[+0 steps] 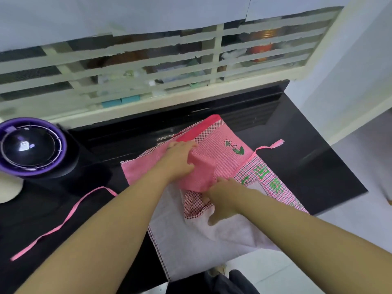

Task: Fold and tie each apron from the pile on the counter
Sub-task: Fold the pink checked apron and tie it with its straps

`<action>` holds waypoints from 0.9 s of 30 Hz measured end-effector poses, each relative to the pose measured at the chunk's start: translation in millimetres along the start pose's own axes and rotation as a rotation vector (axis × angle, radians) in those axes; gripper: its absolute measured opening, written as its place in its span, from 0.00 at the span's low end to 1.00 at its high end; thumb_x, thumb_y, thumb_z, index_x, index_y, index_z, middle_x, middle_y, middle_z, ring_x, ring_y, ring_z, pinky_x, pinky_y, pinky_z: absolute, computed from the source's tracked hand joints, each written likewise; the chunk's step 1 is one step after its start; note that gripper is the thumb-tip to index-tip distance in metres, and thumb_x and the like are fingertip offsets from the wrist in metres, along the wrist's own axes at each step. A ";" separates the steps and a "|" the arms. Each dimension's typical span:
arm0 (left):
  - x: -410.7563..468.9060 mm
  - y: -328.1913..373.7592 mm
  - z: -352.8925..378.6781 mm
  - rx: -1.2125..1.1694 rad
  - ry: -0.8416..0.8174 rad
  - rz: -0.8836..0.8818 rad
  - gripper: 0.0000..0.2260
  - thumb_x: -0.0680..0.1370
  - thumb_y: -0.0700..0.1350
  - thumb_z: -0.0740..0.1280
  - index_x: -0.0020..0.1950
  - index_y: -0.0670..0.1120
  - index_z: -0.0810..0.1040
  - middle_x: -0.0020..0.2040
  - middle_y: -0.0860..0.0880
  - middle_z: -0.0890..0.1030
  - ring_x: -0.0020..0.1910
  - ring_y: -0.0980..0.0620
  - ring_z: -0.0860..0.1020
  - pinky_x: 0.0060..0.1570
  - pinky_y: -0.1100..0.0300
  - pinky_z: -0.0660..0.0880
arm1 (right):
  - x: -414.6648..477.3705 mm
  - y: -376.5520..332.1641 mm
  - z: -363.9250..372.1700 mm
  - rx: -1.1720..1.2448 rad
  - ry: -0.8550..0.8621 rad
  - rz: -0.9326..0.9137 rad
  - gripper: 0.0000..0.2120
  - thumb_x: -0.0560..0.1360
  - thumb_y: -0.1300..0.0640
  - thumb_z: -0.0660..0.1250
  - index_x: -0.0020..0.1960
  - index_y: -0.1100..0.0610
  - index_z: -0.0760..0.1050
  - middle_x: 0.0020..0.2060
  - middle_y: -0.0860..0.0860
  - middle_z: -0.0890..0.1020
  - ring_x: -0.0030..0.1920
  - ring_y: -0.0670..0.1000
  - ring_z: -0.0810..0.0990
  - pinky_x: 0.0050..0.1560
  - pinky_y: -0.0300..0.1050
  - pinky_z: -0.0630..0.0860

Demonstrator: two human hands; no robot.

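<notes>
The left hand is curling its fingers round a fold of the pink apron. At five o'clock from it, the right hand is pinching an edge of the checked apron between its fingers.

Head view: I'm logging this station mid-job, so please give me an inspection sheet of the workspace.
Surface: glossy black counter, with cloth overhanging its front edge.
Job's things: pink apron spread out, part folded; white cloth beneath; pink tie trailing left.
Clutter: purple-rimmed round appliance at left.
Hands: left hand grips the apron's fold; right hand pinches checked cloth below it.
Cables: nothing seen.
Surroundings: cream window grille behind; pale floor at right.
</notes>
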State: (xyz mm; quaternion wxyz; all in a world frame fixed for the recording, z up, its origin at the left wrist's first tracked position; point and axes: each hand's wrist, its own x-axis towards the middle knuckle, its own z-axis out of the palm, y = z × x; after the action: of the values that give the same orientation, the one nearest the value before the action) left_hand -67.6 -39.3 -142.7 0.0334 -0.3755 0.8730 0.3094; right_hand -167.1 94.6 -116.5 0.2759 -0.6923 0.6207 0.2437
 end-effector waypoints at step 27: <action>-70.6 -102.9 -37.1 0.030 0.133 -0.594 0.21 0.77 0.54 0.63 0.69 0.50 0.69 0.61 0.48 0.76 0.53 0.48 0.77 0.47 0.54 0.77 | 20.9 -20.7 -14.0 0.645 0.467 0.056 0.09 0.77 0.58 0.64 0.53 0.59 0.79 0.52 0.52 0.81 0.54 0.53 0.78 0.57 0.49 0.75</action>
State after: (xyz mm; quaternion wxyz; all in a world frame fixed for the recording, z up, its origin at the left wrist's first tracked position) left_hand 59.0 -69.6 -145.2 0.0709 -0.6334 0.7297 0.2479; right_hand -144.4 71.5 -118.8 0.3241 -0.5896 0.7300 -0.1202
